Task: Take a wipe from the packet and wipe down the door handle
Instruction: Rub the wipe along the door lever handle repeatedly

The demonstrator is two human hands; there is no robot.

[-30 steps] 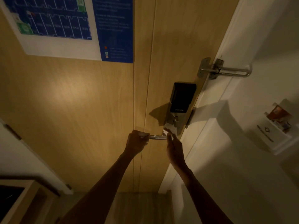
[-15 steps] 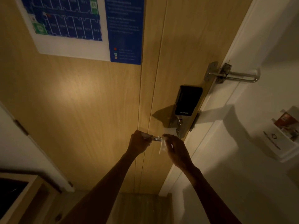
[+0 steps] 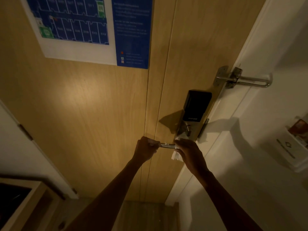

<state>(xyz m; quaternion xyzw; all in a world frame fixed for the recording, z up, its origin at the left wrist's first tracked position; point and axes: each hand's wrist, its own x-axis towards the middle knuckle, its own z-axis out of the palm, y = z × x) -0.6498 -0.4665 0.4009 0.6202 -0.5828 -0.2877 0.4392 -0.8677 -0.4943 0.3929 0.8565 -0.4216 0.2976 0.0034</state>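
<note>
A metal lever door handle (image 3: 167, 145) sticks out to the left from the smart lock plate (image 3: 196, 112) on a wooden door (image 3: 93, 100). My left hand (image 3: 145, 150) is closed around the handle's free end. My right hand (image 3: 188, 151) is wrapped over the handle's inner end near the lock, gripping a white wipe (image 3: 175, 155) whose loose corner hangs below the fingers. A short bare stretch of handle shows between the hands. The wipe packet is not in view.
A metal swing-bar door guard (image 3: 246, 80) spans door and white frame (image 3: 236, 104) above the lock. A blue evacuation plan (image 3: 93, 29) hangs on the door. A white key-card holder (image 3: 290, 147) is on the right wall. A wooden cabinet (image 3: 21, 205) stands lower left.
My right hand has gone from touching the lock plate with the wipe to closing over the handle's inner end. My left hand has stayed on the handle's end. The view has shifted slightly.
</note>
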